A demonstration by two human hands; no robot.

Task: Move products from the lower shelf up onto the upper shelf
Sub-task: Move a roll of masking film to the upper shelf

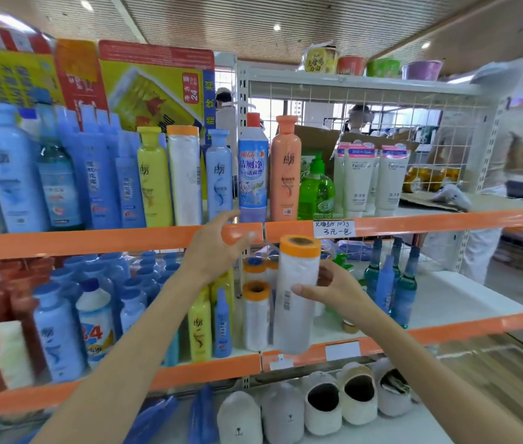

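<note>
My right hand [334,291] grips a tall white roll with an orange top [295,293], held upright in front of the lower shelf [446,331]. My left hand [218,245] hovers open, fingers spread, in front of the orange rail of the upper shelf [93,240], holding nothing. More white rolls with orange tops [256,315] stand on the lower shelf just left of the held one. A matching roll [185,174] stands on the upper shelf among blue, yellow and orange bottles.
The upper shelf is packed with bottles on the left, with a green pump bottle [316,189] and white tubes [359,177] to the right. Blue bottles [58,328] crowd the lower shelf's left side. Slippers [324,405] lie on the bottom shelf. People stand behind the wire back.
</note>
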